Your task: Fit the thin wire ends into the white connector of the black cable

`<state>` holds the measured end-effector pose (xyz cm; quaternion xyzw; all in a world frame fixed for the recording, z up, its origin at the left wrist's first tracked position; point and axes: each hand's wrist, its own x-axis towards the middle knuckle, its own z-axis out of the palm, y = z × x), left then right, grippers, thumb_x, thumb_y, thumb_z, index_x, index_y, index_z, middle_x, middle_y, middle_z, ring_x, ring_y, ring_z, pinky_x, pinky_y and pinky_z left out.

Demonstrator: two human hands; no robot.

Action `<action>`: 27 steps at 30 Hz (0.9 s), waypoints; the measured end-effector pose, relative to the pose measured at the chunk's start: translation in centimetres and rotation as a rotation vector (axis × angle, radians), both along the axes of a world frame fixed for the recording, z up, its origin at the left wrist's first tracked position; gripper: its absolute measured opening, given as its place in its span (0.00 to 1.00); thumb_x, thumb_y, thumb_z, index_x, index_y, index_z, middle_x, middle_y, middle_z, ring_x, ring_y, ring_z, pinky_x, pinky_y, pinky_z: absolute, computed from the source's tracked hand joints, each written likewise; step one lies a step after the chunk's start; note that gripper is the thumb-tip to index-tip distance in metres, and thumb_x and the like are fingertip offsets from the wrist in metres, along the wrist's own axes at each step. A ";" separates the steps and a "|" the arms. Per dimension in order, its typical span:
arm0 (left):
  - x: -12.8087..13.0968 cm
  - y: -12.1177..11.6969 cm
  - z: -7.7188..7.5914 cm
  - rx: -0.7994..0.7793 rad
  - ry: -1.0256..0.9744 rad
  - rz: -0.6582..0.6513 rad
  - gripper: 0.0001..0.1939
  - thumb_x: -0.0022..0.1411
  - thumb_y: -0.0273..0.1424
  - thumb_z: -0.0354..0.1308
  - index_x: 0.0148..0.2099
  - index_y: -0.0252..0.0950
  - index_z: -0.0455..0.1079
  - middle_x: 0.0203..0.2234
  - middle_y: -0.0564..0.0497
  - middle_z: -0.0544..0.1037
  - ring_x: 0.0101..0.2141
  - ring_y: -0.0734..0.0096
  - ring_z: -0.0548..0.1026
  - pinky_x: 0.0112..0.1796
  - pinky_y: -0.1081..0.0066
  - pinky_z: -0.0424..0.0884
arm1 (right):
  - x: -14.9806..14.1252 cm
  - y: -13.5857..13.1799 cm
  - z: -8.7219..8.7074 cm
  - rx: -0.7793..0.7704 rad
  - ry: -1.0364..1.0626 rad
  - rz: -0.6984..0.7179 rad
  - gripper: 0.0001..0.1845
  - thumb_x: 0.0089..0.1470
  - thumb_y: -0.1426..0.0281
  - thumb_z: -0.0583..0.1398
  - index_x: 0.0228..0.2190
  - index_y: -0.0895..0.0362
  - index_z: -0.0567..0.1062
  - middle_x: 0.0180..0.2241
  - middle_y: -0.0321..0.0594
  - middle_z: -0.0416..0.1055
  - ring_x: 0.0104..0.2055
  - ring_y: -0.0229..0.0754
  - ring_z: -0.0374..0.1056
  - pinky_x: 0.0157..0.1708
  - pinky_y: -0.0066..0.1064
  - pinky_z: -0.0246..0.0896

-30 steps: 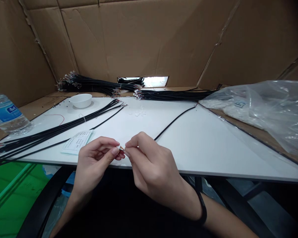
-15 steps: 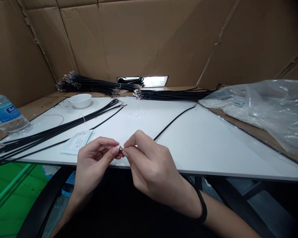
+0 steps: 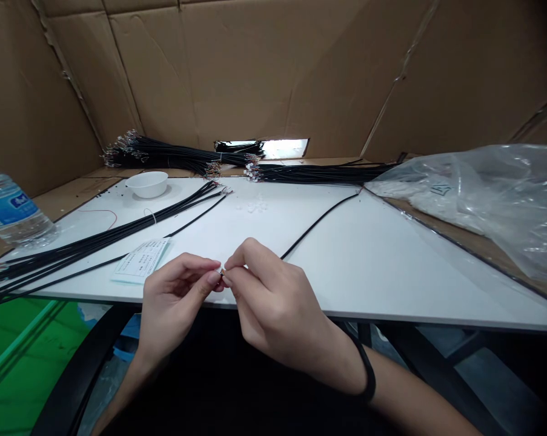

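My left hand and my right hand meet fingertip to fingertip over the near edge of the white table. Both are pinched on a tiny part at the end of a black cable. That cable runs from my right fingers back and to the right across the table. What the left fingers pinch is too small to name. A dark band circles my right wrist.
A loose bundle of black cables lies at the left, more bundles at the back. A white bowl, a paper label, a water bottle and a clear plastic bag surround the work spot. Cardboard walls enclose the table.
Both hands have drifted slightly left and up, and the fingertips have closed tighter together. Nothing else on the table has moved.
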<state>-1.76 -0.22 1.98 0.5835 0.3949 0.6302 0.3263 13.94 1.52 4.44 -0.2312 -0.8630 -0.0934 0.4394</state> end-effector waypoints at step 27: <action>0.8 -0.7 0.2 0.012 0.056 0.205 0.05 0.54 0.24 0.65 0.34 0.38 0.79 0.30 0.52 0.83 0.32 0.70 0.80 0.32 0.75 0.78 | 1.0 0.8 -2.1 -0.363 0.175 0.122 0.10 0.62 0.74 0.55 0.28 0.59 0.70 0.25 0.36 0.68 0.26 0.36 0.62 0.27 0.28 0.56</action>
